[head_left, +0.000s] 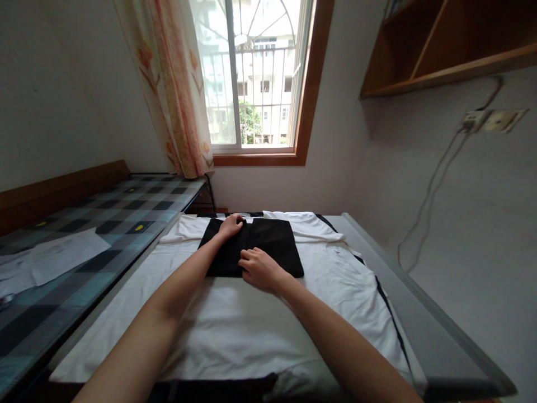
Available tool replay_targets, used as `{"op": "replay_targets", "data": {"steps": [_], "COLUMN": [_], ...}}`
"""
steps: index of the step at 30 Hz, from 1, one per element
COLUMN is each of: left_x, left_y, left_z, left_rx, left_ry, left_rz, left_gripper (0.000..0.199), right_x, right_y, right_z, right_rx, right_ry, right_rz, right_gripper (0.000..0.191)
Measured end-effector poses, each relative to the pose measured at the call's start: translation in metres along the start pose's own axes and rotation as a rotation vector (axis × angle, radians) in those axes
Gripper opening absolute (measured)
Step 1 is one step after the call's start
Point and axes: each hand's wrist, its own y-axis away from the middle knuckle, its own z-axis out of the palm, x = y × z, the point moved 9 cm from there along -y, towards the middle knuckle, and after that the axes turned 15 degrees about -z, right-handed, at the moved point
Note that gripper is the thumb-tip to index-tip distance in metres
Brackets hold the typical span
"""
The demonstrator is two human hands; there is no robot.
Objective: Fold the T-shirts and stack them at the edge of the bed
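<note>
A flat black rectangle that looks like folded cloth [277,240] lies on a spread white garment [247,324], with a fold or seam line running down its middle. My left hand [230,226] is at its far edge, left of that line, with the fingers curled onto the black cloth. Closer to me, my right hand [259,267] rests at the lower middle with bent fingers gripping the cloth near the same line. The fingertips of both hands are partly hidden. Wrinkled white sleeves of the garment spread out to both sides at the far end.
The garment covers most of a grey table [403,291] against the right wall. A bed with a checked cover [138,207] stands at the left, with white papers [69,254] on it. A cable [428,190] hangs on the right wall below a wooden shelf [444,73].
</note>
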Motion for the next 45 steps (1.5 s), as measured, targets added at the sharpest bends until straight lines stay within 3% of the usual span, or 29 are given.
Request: {"op": "replay_targets", "data": {"steps": [5,12,18,23,26,29,34,38,45], "left_x": [0.001,0.001,-0.003,-0.001,-0.016,-0.042,-0.074,-0.078,-0.069], "left_y": [0.001,0.011,0.019,0.044,0.060,0.066,0.064,0.062,0.069], "left_z": [-0.001,0.008,-0.001,-0.017,-0.030,-0.039,-0.023,-0.015,-0.020], "left_rx": [0.032,0.041,0.087,0.053,0.094,0.121,-0.023,-0.069,-0.015], "left_ry": [0.015,-0.012,0.009,-0.021,-0.142,-0.255,-0.366,-0.387,-0.387], "left_rz": [0.020,0.016,-0.009,0.180,0.217,0.145,0.056,0.053,0.098], "left_gripper": [0.021,0.019,0.026,0.026,0.030,0.038,0.054,0.058,0.056], "right_x": [-0.001,0.003,0.003,0.002,0.003,0.003,0.002,0.002,0.001], "right_y": [-0.001,0.003,0.003,0.004,0.004,0.004,0.004,0.004,0.006], "right_z": [-0.006,0.002,0.001,0.000,0.001,0.002,0.001,-0.001,-0.008], "right_rx": [0.038,-0.013,-0.020,-0.008,-0.008,0.004,0.034,0.041,0.110], "right_ry": [0.006,-0.045,-0.067,-0.070,-0.084,-0.091,-0.090,-0.084,-0.151], "right_rz": [-0.001,0.037,0.043,0.040,0.044,0.045,0.041,0.041,0.068], "right_gripper": [0.011,0.010,0.011,0.011,0.011,0.011,0.010,0.010,0.013]}}
